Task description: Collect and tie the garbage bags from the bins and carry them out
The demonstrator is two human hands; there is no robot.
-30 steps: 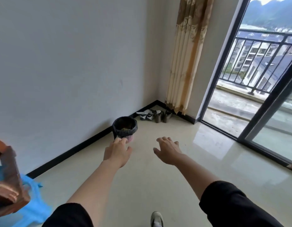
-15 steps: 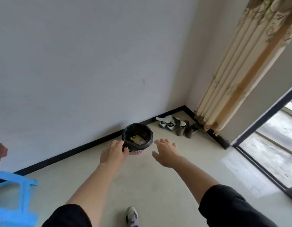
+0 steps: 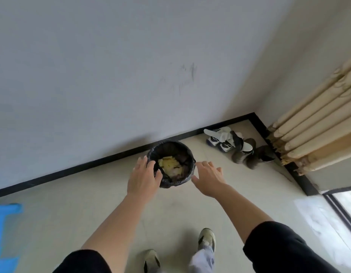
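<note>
Grey wall [image 3: 111, 66] rises directly behind the bin [image 3: 170, 143]. Gathered beige curtain [image 3: 318, 125] hangs well to the bin's right. Blue plastic stool [image 3: 5, 233], partly cropped, stands far to its left. Round bin sits on the floor against the black skirting, lined with a black garbage bag [image 3: 182, 179] holding yellowish waste. Piled shoes [image 3: 229, 142] lie near its right. Left hand [image 3: 143, 178], fingers straight, overlaps the bin's left rim and possibly touches it. Right hand [image 3: 208, 174], fingers spread, hovers just beside the right rim.

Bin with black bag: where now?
Bin sits centre of head view, on the floor by the black skirting, between left hand and right hand; shoes to its right.
</note>
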